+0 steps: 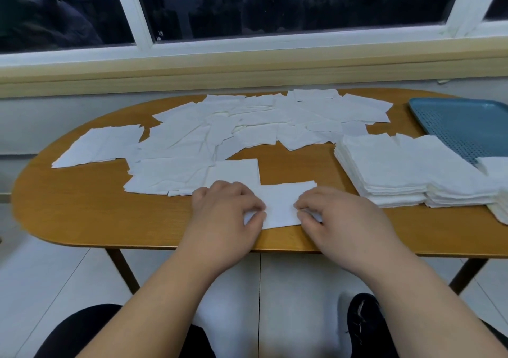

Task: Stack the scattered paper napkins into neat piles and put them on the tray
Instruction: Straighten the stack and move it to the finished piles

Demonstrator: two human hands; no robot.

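A white paper napkin (283, 203) lies near the front edge of the wooden table (82, 220). My left hand (225, 214) pinches its left edge and my right hand (338, 217) pinches its right edge, fingers curled on the paper. Several loose napkins (220, 127) are scattered across the middle and far side of the table. Two neat piles (384, 168) (450, 176) stand side by side at the right. A blue tray (464, 121) sits at the far right, with a small pile (494, 165) on its near corner.
A window sill and wall run behind the table. Another napkin stack (501, 206) shows at the right frame edge. Below the table edge are my legs, a dark shoe (365, 327) and a tiled floor.
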